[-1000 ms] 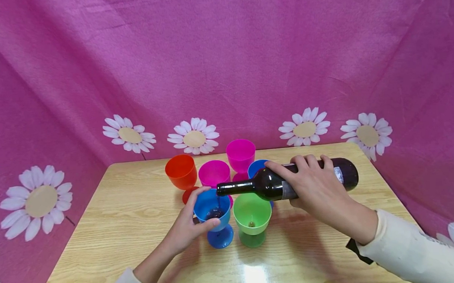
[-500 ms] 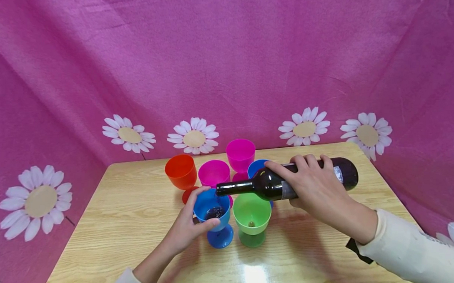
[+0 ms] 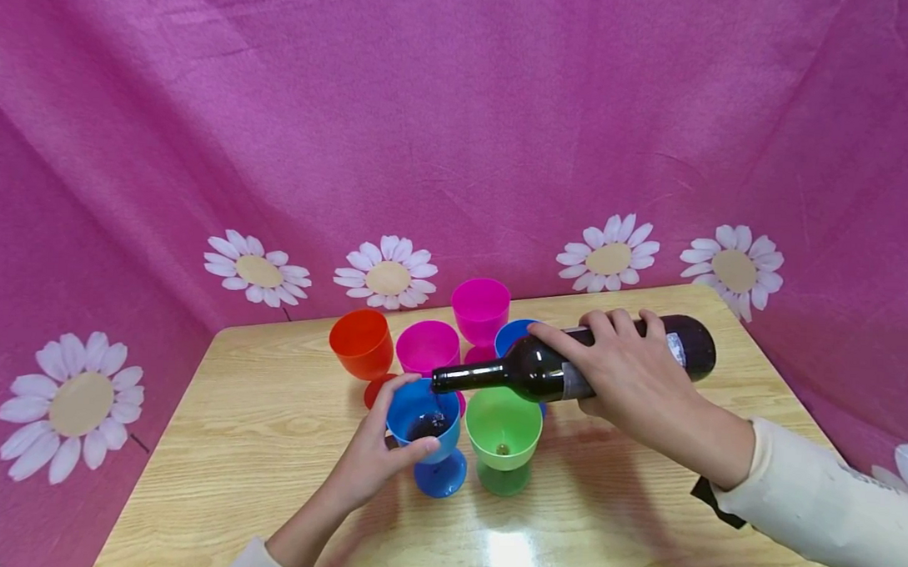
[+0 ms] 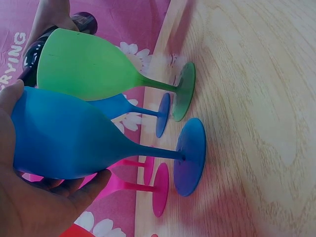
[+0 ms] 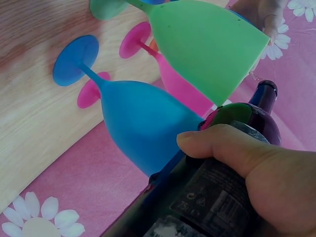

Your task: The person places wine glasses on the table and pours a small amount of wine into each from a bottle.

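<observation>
fingers of the left hand (image 3: 376,452) curl round the bowl of the near blue goblet (image 3: 448,446), presumably to steady it on the table (image 3: 254,427). the right hand (image 3: 634,369) grips the dark bottle (image 3: 535,370) by its body, tipped nearly level so its mouth sits over that goblet and dark liquid (image 3: 428,426) falls inside. just beside stands a green goblet (image 3: 504,427); behind, 2 pink goblets (image 3: 480,314), 1 orange-red goblet (image 3: 363,345) and 1 more blue goblet (image 3: 510,338) cluster, perhaps for easy reach.

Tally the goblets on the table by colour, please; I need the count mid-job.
Blue goblets: 2
Pink goblets: 2
Green goblet: 1
Orange-red goblet: 1
Total: 6
</observation>
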A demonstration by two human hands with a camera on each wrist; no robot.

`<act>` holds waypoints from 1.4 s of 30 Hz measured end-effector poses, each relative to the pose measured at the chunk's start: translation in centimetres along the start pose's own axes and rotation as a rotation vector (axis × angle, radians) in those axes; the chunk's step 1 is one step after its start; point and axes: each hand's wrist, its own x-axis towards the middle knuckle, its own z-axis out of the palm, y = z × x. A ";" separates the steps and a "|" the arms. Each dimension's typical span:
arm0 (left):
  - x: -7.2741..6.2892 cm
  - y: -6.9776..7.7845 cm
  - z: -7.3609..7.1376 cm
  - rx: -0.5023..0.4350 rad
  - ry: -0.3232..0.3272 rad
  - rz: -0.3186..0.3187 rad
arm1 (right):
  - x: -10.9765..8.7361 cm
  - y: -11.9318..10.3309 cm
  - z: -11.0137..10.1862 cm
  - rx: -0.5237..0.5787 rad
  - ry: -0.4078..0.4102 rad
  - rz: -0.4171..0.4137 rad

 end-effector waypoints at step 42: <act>0.0 -0.1 0.0 -0.024 -0.012 0.031 | -0.2 0.0 0.0 0.018 -0.011 0.001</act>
